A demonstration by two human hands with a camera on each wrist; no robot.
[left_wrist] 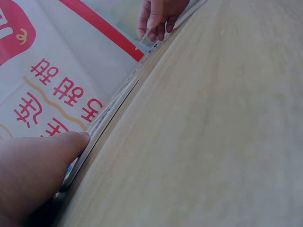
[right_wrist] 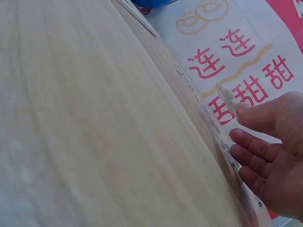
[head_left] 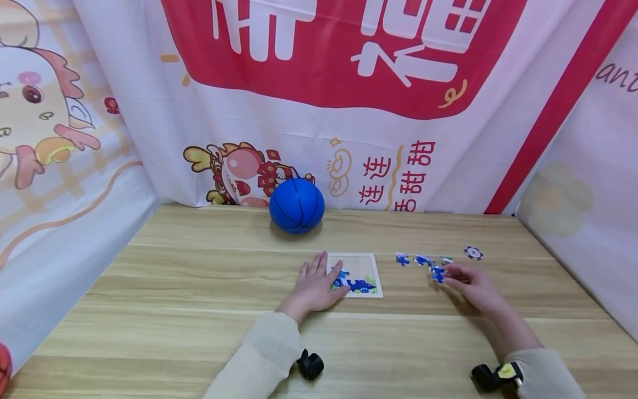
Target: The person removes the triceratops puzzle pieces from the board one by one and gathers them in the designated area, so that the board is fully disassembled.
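Loose pieces lie right of the puzzle tray, a ball behind it and left.

The tray is partly covered along its left side by the left hand. The held puzzle piece is partly covered by the right hand; its print cannot be read in the right wrist view. The centre mark of the round chip is too small to be made out. A red object and the banner are cut off by the head view's edges.
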